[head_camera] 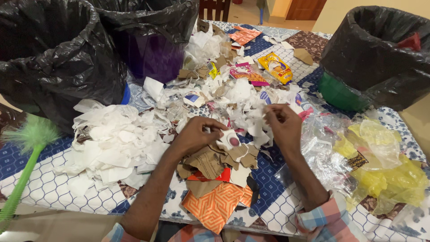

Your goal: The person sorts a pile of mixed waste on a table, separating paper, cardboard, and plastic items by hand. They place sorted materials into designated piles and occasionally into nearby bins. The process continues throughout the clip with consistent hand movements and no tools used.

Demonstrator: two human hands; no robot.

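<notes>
Your left hand (197,134) rests near the middle of the tabletop (40,186), its fingers curled down onto a white paper scrap with a dark red spot (230,141) that lies on a heap of torn brown cardboard pieces (210,163) — whether the fingers actually pinch it, you cannot tell from this angle. Your right hand (282,125) hovers just beside it to the right, fingers bent inward and close together over the torn white paper bits (244,101); it may hold a small scrap, but that is not clear. Toward the near edge, below the cardboard, lies an orange patterned paper (215,204) with a red piece (210,177) just above it. To the left of your left hand sits a loose pile of crumpled white tissue paper (112,143). To the right of your right hand, clear plastic film (322,148) spreads out, and beyond it, toward the right edge, a bundle of yellow plastic wrappers (385,177). Farther back in the scatter lie a yellow snack packet (277,67) and an orange wrapper (244,36). Three bins lined with black bags stand on the tabletop — two at the far left corner (53,62) (152,40) and a green one (376,58) at the far right. A green brush (22,166) lies along the left edge.
</notes>
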